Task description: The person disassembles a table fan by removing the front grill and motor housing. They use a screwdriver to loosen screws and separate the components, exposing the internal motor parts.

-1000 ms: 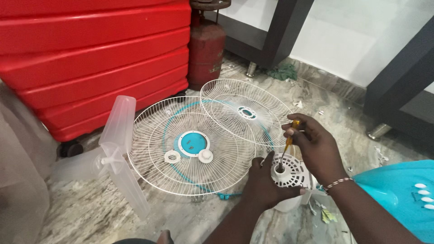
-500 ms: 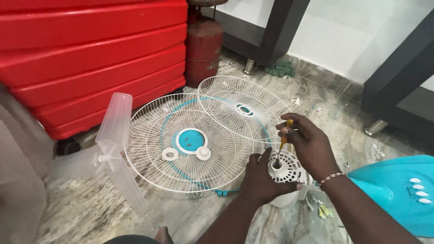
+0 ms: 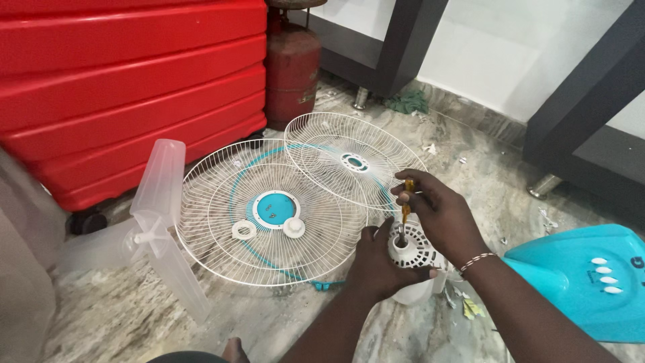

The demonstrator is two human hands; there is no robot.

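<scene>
My left hand (image 3: 376,265) grips a white fan motor housing (image 3: 411,254) standing on the stone floor. My right hand (image 3: 440,215) is closed around a screwdriver with a yellow handle (image 3: 406,202), held upright with its tip down in the top of the housing. Just left of my hands lie two white wire fan guards: the larger one (image 3: 269,212) has a teal centre disc, with a white ring and a white cap resting on it; the smaller (image 3: 353,161) overlaps its far edge.
A clear plastic fan blade (image 3: 158,222) lies at the left. Behind it stand a big red ribbed case (image 3: 127,81) and a red gas cylinder (image 3: 292,67). A teal fan base (image 3: 591,279) sits at the right. Dark furniture legs (image 3: 584,94) stand at the back.
The view has shifted slightly, so the scene sits a little higher in the frame. Both hands stay on the motor housing and screwdriver in much the same pose.
</scene>
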